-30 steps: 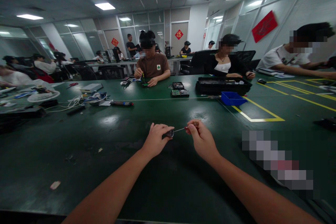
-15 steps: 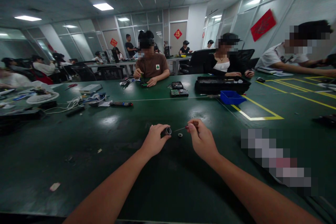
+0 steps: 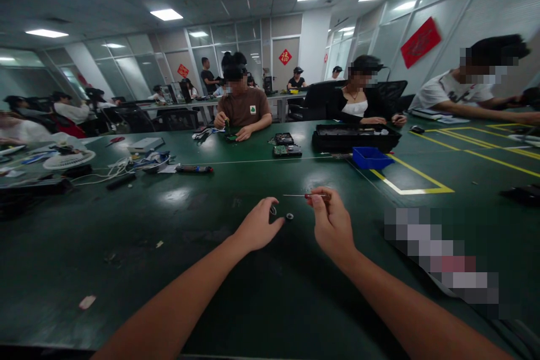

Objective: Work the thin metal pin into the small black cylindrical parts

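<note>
My left hand curls around a dark cylinder, of which only the pale ring-shaped end shows between finger and thumb. The hand covers the rest. Its thumb and forefinger stand apart, the thumb pointing toward a small round metal part on the green table. Pinched in my right hand is a screwdriver with a reddish, amber-looking handle. Its thin shaft points left, nearly level, above the small round part and clear of the cylinder.
A blue bin and a long black case stand beyond my right hand. Circuit boards lie in front of a co-worker. Toward the left are a pen-like tool, cables and a white fan-like part. Paper scraps lie nearer.
My right hand has drawn the screwdriver slightly up and right, its shaft now leveller. My left thumb and forefinger have spread, and the cylinder shows less than before.
</note>
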The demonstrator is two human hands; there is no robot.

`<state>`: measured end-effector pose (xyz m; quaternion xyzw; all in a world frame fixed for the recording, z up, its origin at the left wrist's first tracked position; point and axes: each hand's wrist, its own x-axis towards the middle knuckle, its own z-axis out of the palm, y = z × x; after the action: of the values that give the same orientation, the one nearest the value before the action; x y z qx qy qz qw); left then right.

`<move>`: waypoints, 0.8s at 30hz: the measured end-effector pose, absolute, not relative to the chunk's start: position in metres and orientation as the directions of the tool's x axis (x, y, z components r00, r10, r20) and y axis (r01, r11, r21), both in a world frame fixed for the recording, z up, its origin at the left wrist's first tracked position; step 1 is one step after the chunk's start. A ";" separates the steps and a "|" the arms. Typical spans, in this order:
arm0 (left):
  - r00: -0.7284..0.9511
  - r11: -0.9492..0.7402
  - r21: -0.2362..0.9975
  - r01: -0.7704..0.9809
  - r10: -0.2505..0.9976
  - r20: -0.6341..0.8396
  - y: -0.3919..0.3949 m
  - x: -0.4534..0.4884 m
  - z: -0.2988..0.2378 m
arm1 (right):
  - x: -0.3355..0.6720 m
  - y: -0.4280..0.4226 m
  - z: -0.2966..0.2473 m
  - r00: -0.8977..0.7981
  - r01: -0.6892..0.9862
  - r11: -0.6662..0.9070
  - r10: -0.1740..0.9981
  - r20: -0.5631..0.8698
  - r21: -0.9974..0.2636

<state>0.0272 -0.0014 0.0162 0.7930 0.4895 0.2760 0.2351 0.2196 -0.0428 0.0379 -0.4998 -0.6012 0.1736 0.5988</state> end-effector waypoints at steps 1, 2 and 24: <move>0.402 -0.426 0.597 0.680 0.897 0.182 0.000 0.031 0.017 | 0.220 -0.043 0.038 0.216 0.390 0.448 0.805 0.553 -0.805; 0.436 -0.446 0.542 0.713 0.886 0.155 0.002 0.036 0.018 | 0.220 -0.043 0.037 0.214 0.388 0.456 0.801 0.559 -0.801; 0.134 -0.243 0.784 0.572 0.970 0.203 0.061 -0.040 0.028 | 0.219 -0.043 0.039 0.185 0.351 0.486 0.802 0.568 -0.800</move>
<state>-0.0405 0.0606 0.0283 0.7006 0.5501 0.3613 0.2756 0.2188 -0.0427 0.0387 -0.4717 -0.6110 0.1856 0.6081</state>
